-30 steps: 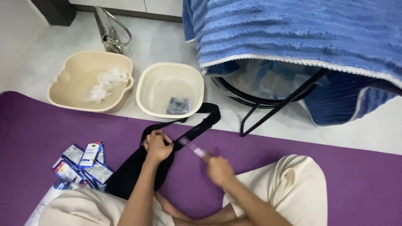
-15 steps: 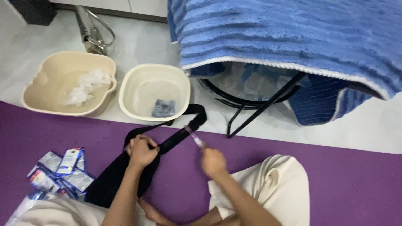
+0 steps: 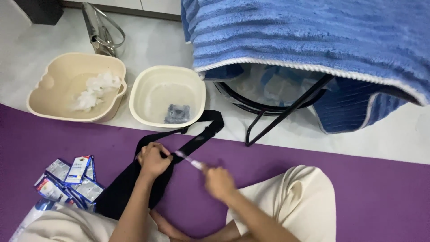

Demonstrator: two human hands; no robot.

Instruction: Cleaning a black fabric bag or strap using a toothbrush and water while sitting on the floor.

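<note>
Purple mat (image 3: 358, 188) on pale floor (image 3: 53, 40)

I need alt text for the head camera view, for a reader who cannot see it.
Seated on a purple mat, a person grips a black garment with the left hand while the right hand holds a toothbrush against it. Two beige basins sit on the floor beyond.
</note>
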